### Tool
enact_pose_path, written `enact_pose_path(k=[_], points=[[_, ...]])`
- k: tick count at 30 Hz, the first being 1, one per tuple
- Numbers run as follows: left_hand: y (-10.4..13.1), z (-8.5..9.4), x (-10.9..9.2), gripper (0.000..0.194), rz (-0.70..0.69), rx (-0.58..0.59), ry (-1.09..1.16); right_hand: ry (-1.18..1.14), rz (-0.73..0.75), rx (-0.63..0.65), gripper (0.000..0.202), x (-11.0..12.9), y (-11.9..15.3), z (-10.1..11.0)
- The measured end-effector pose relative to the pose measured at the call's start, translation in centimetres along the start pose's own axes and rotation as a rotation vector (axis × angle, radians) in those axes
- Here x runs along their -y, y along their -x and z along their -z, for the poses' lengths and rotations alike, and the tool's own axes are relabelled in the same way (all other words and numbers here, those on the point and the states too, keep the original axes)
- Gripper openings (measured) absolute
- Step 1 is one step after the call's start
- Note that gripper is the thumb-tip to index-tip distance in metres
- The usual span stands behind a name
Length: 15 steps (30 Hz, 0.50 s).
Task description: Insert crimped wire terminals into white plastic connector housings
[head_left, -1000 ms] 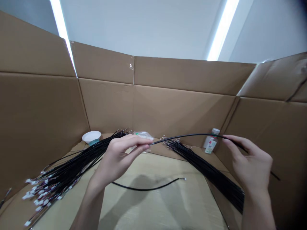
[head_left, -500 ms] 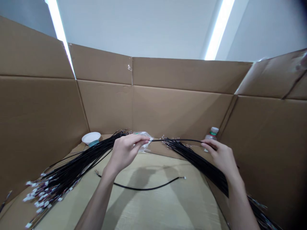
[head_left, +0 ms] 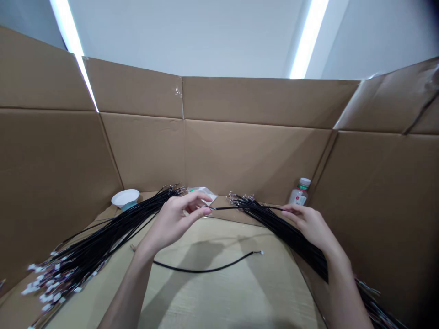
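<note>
A black cable [head_left: 247, 208] stretches nearly level between my two hands above the work surface. My left hand [head_left: 180, 214] pinches its left end, where thin bare wires show, with the index finger slightly raised from the thumb. Towards the other end, my right hand [head_left: 305, 224] grips the cable between thumb and fingers; the end itself is hidden by the hand. Below them a second black cable [head_left: 206, 271] lies curved on the surface, with a small white connector [head_left: 262, 252] at its right end and loose wires at its left, partly behind my left forearm.
A thick bundle of black cables [head_left: 126, 228] with white connectors lies left, another bundle [head_left: 284, 228] right. At the back stand a white bowl [head_left: 125, 198], a clear plastic bag [head_left: 207, 193] and a bottle [head_left: 299, 194]. Cardboard walls [head_left: 254, 155] surround the surface [head_left: 219, 301].
Both hands have come down slightly with the cable. My left index finger has lifted a little off the thumb. The view has shifted slightly; the cable on the surface lies as before.
</note>
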<state>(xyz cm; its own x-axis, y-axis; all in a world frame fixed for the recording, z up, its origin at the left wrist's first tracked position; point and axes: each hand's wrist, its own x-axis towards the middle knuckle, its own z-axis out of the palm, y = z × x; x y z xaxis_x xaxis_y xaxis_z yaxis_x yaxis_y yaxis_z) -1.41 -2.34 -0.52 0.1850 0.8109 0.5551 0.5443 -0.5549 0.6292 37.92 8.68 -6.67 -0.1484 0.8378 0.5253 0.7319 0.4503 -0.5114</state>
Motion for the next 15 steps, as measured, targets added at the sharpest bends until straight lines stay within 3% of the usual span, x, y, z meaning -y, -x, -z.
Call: enact_pose_path(k=[7,15], points=[[1.0,0.0,-2.3,0.016,-0.023,-0.021,0.154,-0.027,0.029,0.022,0.037,0.4,0.6,1.1],[1.9,0.5,-2.9,0.007,-0.058,-0.013,0.256,-0.004,-0.005,0.053,0.037,1.9,0.8,1.9]])
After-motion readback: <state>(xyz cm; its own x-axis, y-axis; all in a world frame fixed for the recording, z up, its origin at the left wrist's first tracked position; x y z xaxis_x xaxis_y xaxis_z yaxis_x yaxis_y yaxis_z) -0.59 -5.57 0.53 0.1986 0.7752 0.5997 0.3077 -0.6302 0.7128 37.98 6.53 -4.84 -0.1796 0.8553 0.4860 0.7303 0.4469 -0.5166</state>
